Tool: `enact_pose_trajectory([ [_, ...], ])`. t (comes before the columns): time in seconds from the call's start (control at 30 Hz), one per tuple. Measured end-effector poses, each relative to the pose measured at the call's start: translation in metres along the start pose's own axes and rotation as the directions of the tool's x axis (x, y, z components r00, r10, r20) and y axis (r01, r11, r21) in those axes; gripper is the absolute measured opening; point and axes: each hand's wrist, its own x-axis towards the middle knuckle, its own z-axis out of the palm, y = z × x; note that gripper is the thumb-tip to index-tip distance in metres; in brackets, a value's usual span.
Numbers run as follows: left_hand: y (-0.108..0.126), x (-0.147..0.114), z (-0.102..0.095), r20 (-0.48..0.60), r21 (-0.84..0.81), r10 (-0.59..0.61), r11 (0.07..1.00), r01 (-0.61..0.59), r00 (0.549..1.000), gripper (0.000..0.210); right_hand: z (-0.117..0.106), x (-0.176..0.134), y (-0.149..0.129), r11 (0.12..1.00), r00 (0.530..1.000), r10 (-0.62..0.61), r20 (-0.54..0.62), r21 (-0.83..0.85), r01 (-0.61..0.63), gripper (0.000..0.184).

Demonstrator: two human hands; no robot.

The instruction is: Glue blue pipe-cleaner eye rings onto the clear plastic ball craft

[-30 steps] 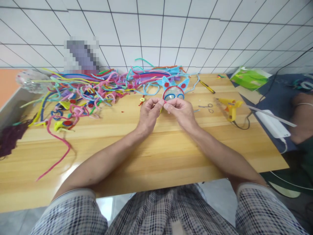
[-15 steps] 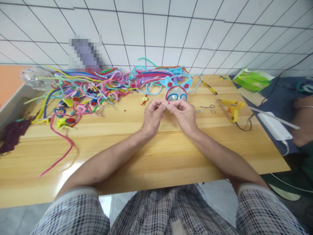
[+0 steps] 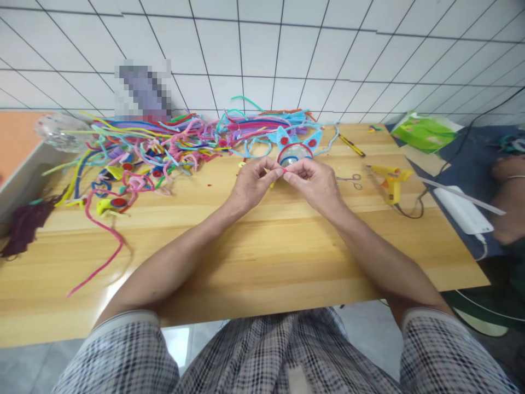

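Observation:
Thumbs and forefingers of both hands meet, pinching a short red piece of pipe cleaner. My left hand grips it from one side and my right hand from the other. Most of the piece is hidden by the fingertips. Just behind them stands a round clear piece with a red rim, blue loops across it and two light-blue ears with red dots. My hands cover its lower part. A little yellow shows on the table below my fingers, too small to name.
Many coloured pipe cleaners are heaped along the wall. A long pink pipe cleaner trails on the left. To the right lie scissors, a yellow utility knife and a yellow glue gun. Another person's arm is at far right.
Both hands have shifted slightly, still pinching the red piece together. They now cover more of the blue loops and of the small yellow and red item behind my left hand.

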Motion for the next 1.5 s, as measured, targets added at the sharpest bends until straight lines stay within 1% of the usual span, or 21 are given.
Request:
enact_pose_trajectory([
  [0.07, 0.000, -0.002, 0.001, -0.032, -0.008, 0.006, 1.000, -0.006, 0.999, 0.040, -0.001, 0.000, 0.000, 0.999, 1.000, 0.022, 0.016, 0.031, -0.022, 0.033],
  [0.13, 0.003, -0.003, 0.003, -0.057, -0.063, -0.008, 0.998, 0.004, 0.998, 0.046, -0.001, 0.001, 0.000, 0.996, 0.999, 0.040, 0.032, 0.078, -0.043, 0.035],
  [0.27, 0.009, -0.007, 0.007, -0.048, -0.232, -0.085, 0.970, 0.072, 0.995, 0.049, 0.002, 0.001, -0.001, 0.979, 0.997, 0.066, 0.046, 0.188, -0.073, 0.041],
  [0.4, 0.010, -0.015, 0.018, -0.068, -0.413, -0.181, 0.900, 0.137, 0.981, 0.048, 0.010, 0.000, 0.001, 0.957, 0.995, 0.097, 0.010, 0.273, -0.096, 0.042],
  [0.5, 0.006, -0.024, 0.031, -0.112, -0.516, -0.253, 0.841, 0.161, 0.961, 0.047, 0.017, -0.004, 0.005, 0.952, 0.994, 0.108, -0.025, 0.290, -0.096, 0.040],
  [0.6, 0.003, -0.028, 0.036, -0.128, -0.548, -0.313, 0.813, 0.196, 0.941, 0.047, 0.019, -0.006, 0.006, 0.968, 0.993, 0.103, -0.057, 0.236, -0.087, 0.038],
  [0.63, 0.002, -0.026, 0.034, -0.112, -0.533, -0.308, 0.821, 0.204, 0.945, 0.048, 0.018, -0.007, 0.006, 0.978, 0.994, 0.090, -0.070, 0.192, -0.075, 0.036],
  [0.7, 0.001, -0.020, 0.026, -0.066, -0.448, -0.243, 0.874, 0.189, 0.968, 0.049, 0.013, -0.007, 0.003, 0.997, 0.995, 0.029, -0.091, 0.068, -0.023, 0.029],
  [0.73, 0.001, -0.016, 0.021, -0.029, -0.366, -0.181, 0.917, 0.159, 0.983, 0.048, 0.011, -0.007, 0.002, 1.000, 0.995, -0.017, -0.100, -0.002, 0.017, 0.025],
  [0.77, 0.001, -0.012, 0.015, -0.014, -0.275, -0.118, 0.955, 0.109, 0.993, 0.045, 0.008, -0.007, 0.001, 0.996, 0.992, -0.068, -0.105, -0.070, 0.061, 0.023],
  [0.83, 0.001, -0.005, 0.006, -0.008, -0.110, -0.035, 0.993, 0.034, 0.999, 0.035, 0.004, -0.006, 0.001, 0.976, 0.983, -0.153, -0.100, -0.171, 0.135, 0.020],
  [0.9, 0.000, -0.002, 0.000, -0.027, -0.008, 0.025, 1.000, -0.025, 0.999, 0.028, 0.001, -0.005, 0.001, 0.967, 0.978, -0.186, -0.091, -0.196, 0.165, 0.016],
  [1.0, 0.000, -0.003, 0.000, -0.078, 0.011, 0.057, 0.998, -0.057, 0.995, 0.029, 0.001, -0.003, 0.003, 0.985, 0.988, -0.141, -0.068, -0.110, 0.133, 0.011],
  [1.1, 0.001, -0.006, 0.004, -0.097, -0.083, -0.009, 0.997, 0.001, 0.995, 0.036, 0.003, -0.003, 0.002, 0.998, 0.997, -0.068, -0.047, -0.013, 0.067, 0.016],
  [1.2, 0.003, -0.010, 0.009, -0.089, -0.231, -0.092, 0.971, 0.069, 0.992, 0.039, 0.005, -0.003, 0.000, 0.999, 0.999, -0.012, -0.039, 0.049, 0.014, 0.025],
  [1.3, 0.007, -0.015, 0.015, -0.084, -0.373, -0.191, 0.916, 0.147, 0.978, 0.038, 0.007, -0.004, 0.000, 0.996, 0.999, 0.032, -0.037, 0.089, -0.029, 0.032],
  [1.4, 0.011, -0.019, 0.023, -0.067, -0.484, -0.287, 0.847, 0.220, 0.956, 0.036, 0.010, -0.005, -0.001, 0.993, 0.997, 0.068, -0.037, 0.103, -0.063, 0.033],
  [1.5, 0.013, -0.024, 0.032, -0.074, -0.549, -0.334, 0.800, 0.241, 0.940, 0.036, 0.016, -0.007, -0.001, 0.985, 0.995, 0.087, -0.049, 0.151, -0.079, 0.031],
])
